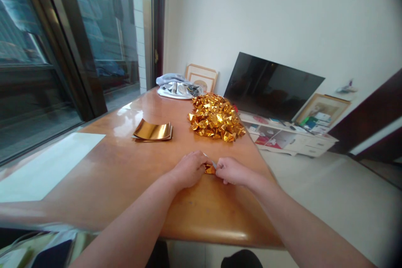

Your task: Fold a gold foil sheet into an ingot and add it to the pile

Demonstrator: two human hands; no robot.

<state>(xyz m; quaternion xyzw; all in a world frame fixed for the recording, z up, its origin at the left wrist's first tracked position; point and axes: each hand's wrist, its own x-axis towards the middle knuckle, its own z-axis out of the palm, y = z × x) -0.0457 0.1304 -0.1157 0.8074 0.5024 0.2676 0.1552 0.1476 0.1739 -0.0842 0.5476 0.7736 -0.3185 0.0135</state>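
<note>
A small piece of gold foil paper, partly folded, lies between my hands near the front edge of the table. From the left, my left hand grips it with curled fingers. My right hand pinches its right side, where a pale edge shows; the fingers hide much of the paper. Beyond my hands is a heap of folded gold foil pieces. To the left of the heap sits a stack of flat gold foil sheets, its top sheet curling up at the left.
The glossy wooden table carries a white sheet on its left and a pile of folded cloth and bags at the far end. A television stands on a low white cabinet beyond. Glass doors line the left.
</note>
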